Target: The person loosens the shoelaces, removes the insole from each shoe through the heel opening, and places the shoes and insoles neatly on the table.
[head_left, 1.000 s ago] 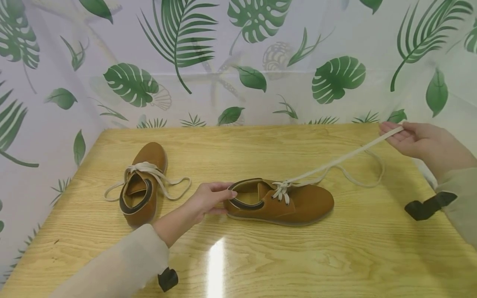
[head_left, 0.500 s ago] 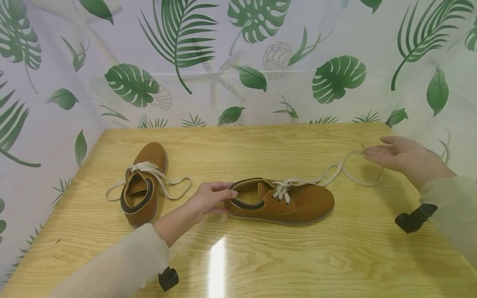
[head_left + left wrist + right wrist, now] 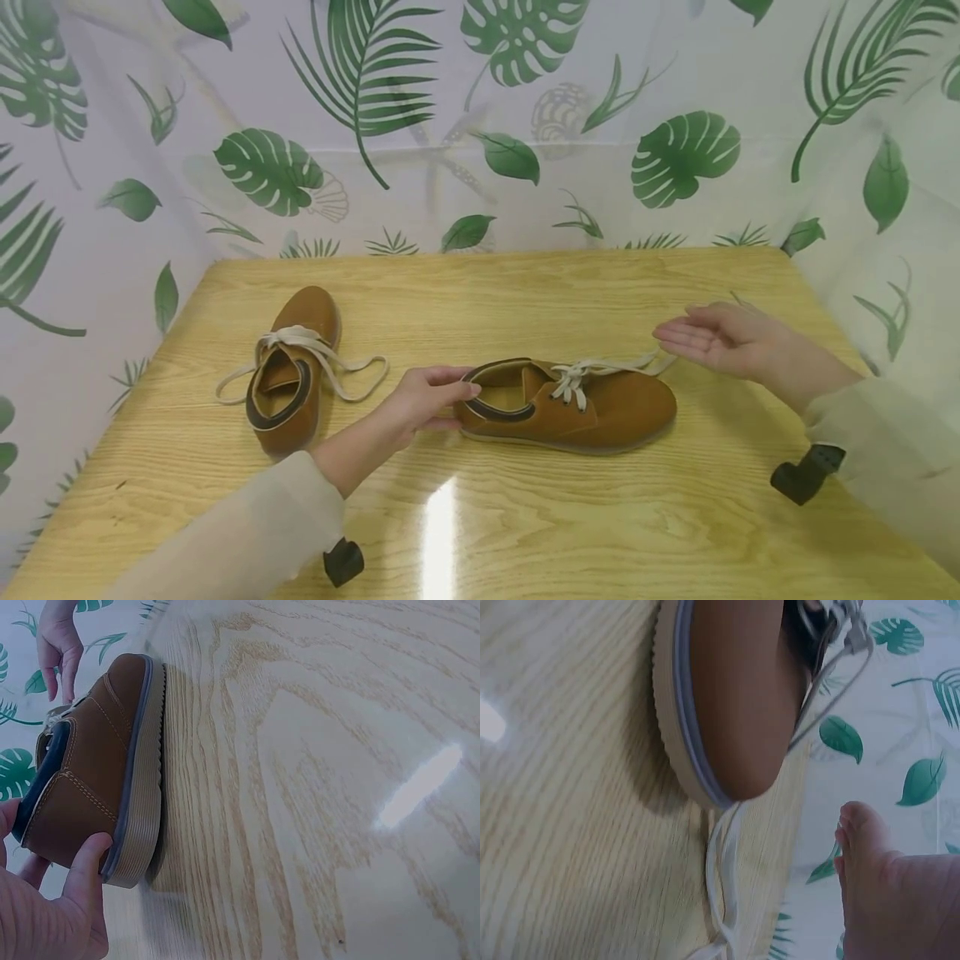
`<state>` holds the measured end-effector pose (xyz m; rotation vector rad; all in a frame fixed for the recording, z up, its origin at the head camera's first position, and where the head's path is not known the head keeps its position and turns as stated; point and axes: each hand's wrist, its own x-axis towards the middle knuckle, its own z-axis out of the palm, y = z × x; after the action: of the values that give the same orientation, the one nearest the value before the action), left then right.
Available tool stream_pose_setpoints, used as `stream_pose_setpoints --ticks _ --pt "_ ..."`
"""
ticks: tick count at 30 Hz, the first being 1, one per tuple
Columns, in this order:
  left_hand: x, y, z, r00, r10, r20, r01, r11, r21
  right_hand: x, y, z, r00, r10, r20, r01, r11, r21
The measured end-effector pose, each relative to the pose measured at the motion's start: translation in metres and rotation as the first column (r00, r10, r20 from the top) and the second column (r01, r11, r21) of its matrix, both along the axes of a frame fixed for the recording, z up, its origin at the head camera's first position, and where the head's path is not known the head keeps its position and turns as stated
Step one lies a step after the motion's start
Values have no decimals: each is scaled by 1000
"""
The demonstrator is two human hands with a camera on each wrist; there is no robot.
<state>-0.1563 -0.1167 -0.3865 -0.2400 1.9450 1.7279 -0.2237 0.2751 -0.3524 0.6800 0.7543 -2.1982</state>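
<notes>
A brown lace-up shoe (image 3: 626, 408) lies on its sole, toe to the right, in the middle of the head view. My left hand (image 3: 412, 407) grips its heel, with a finger over the dark collar. The cream shoelace (image 3: 572, 379) is threaded through the eyelets. Its loose ends run past the toe, where the right wrist view shows the lace (image 3: 726, 881) on the tabletop. Beyond the toe, my right hand (image 3: 731, 337) hovers with its fingers extended and holds nothing; it hides part of the lace.
To the left stands a second brown shoe (image 3: 306, 308), toe pointing away, its lace (image 3: 352, 367) trailing over the wooden table (image 3: 480, 300). A leaf-printed cloth (image 3: 420, 217) hangs behind and along the sides.
My right hand has let go of the stretched lace, which has dropped to the table. That hand has moved left and nearer, toward the toe. The left hand keeps its grip.
</notes>
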Motion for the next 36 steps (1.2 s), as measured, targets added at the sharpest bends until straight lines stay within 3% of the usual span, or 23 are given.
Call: stream_pose_setpoints --ticks 6,14,21,27,31,36 --pt "0 2 1 1000 4 2 -4 1000 7 21 -23 6 983 166 -75 -161 984 69" --pt "1 2 0 1000 0 -7 0 1000 0 44 -56 2 920 369 -135 -340 920 195" --pt "-1 1 -1 1000 -3 -1 3 1000 5 48 -78 1 900 413 -139 -354 879 319" --pt "-1 1 -1 1000 -3 -8 3 1000 -1 40 -95 -5 854 493 -165 -348 778 523" --pt "-1 0 0 1000 -21 -16 21 1000 -6 35 -103 -6 837 525 -157 -325 707 628" --pt "-1 1 0 1000 -26 -13 26 1000 -5 34 -106 -4 825 540 -170 -303 675 672"
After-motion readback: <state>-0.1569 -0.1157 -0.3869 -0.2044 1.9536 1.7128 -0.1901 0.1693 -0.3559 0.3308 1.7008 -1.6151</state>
